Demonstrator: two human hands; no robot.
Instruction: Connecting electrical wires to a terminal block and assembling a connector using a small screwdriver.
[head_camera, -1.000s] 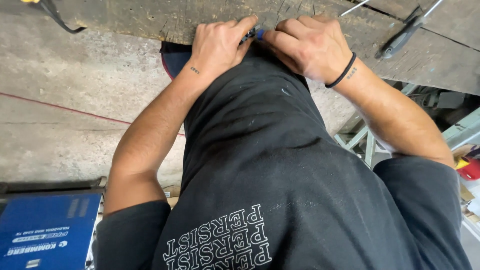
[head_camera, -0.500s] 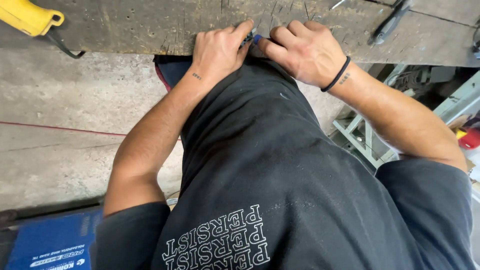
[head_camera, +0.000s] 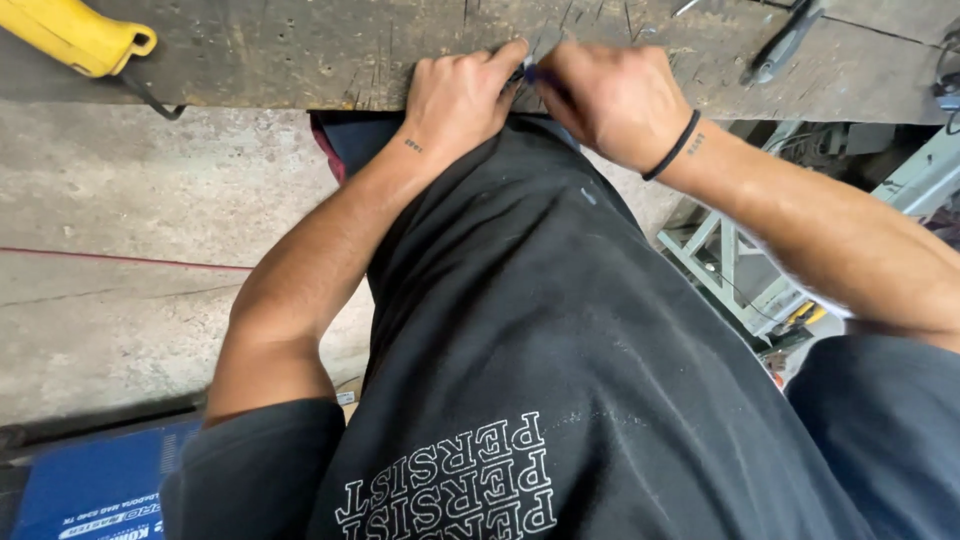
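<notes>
Small blue piece pinched at bench edge

Wooden bench (head_camera: 300, 60): brace against front edge. Left hand (head_camera: 455, 100): curled, fingertips steadying the piece. Right hand (head_camera: 610, 100): closed round it, firm but light. Small blue piece (head_camera: 530, 72): mostly hidden between both hands, best kept level

Both hands meet at the near edge of a workbench (head_camera: 300, 60), left hand (head_camera: 462, 100) beside right hand (head_camera: 615, 105), a small tool (head_camera: 528, 73) between them. A saw handle (head_camera: 80, 35) lies at ten o'clock, pliers (head_camera: 785, 40) at two o'clock, a box (head_camera: 95, 490) on the floor at eight o'clock.
</notes>
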